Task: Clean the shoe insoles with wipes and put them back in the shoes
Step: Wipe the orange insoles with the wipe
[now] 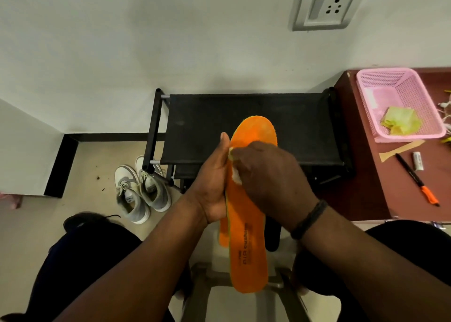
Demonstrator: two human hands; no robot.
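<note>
The insole [246, 214] is held upright over the near edge of the black rack [244, 126], with bare floor to the left beside the shoes [141, 187] and a table [366, 175] close on the right. The left hand [214, 182] grips its left edge, thumb pointing up; the right hand [271, 172] presses a wipe [235, 175] against its face, fingers curled over it.

"AIR cushion" in dark print on the orange insole's [246, 243] heel end.

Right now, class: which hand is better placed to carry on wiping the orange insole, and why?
The right hand. It presses the wipe against the orange insole, on its upper face, while the left hand grips the insole's edge to steady it.
</note>
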